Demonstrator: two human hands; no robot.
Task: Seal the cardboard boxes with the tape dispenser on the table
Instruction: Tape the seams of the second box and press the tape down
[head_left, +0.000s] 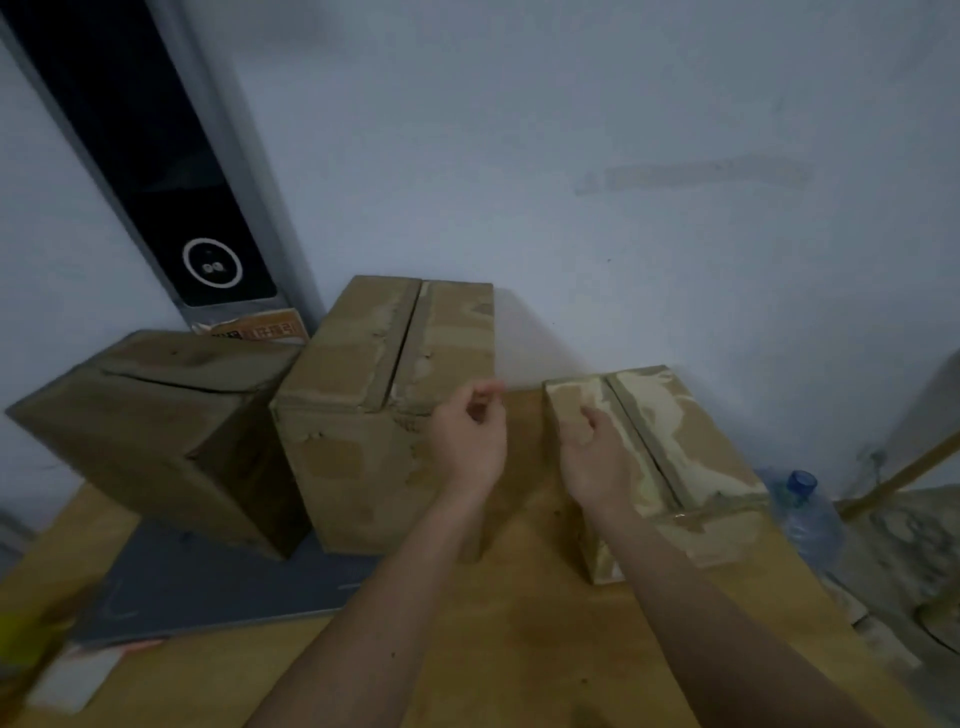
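Two bare arms reach over the table (519, 649). The left hand (470, 436) hangs with loose curled fingers, holding nothing. The right hand (597, 457) curls on the small box (691, 447).

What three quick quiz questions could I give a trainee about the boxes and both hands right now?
1. How many cardboard boxes stand on the table?
2. True or false: the right hand is over the small box.
3. The left hand is nearest to: A) the dark box, B) the middle box, C) the water bottle.

Key: 1. Three. 2. True; whether it touches the box cannot be told. 3. B, beside its right front corner, fingers curled. No tape dispenser is clearly in view.
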